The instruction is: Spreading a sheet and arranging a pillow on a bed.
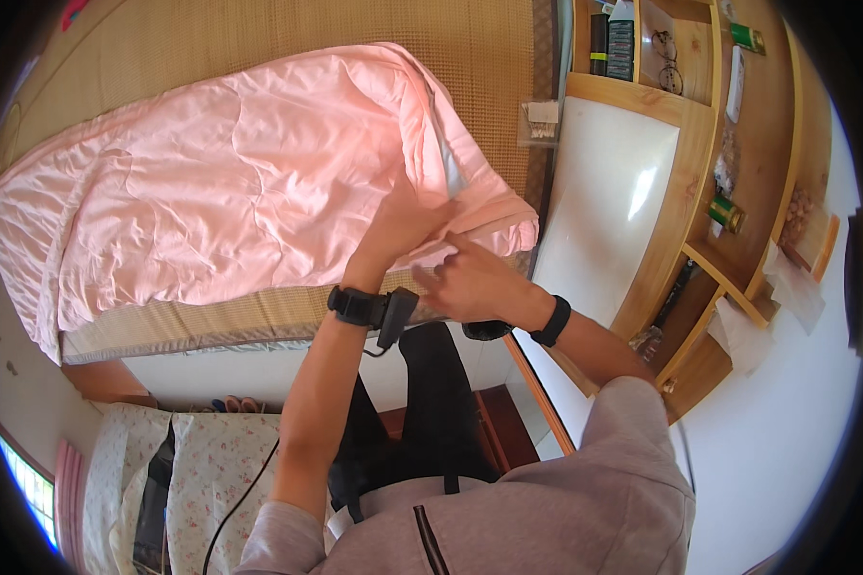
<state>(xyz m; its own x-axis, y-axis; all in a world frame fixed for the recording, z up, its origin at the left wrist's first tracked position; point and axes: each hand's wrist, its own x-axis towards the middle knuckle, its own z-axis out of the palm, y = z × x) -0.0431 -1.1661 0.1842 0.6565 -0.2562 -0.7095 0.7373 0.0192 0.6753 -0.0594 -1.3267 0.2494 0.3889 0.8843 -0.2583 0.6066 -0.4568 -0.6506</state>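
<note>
A pink quilt (pixel 211 182) lies folded over on a woven mat (pixel 288 311) that covers the bed. Along its right part runs a thick rolled fold, with a pale lining strip (pixel 451 171) showing in a gap. My left hand (pixel 405 222) is on the quilt near that fold; its fingers are smeared, so whether they grip the cloth is unclear. Just right of it, my right hand (pixel 472 280) hovers by the quilt's near edge, fingers apart and index finger stretched toward the cloth. Nothing shows in its grasp.
At right stands a wooden shelf unit (pixel 695 172) with glasses (pixel 666 62), green cans (pixel 726 213) and a white panel (pixel 599 182). A small clear box (pixel 541 123) sits by the mat's edge. Flowered cloth (pixel 222 479) covers something at lower left; shoes (pixel 238 404) lie behind it.
</note>
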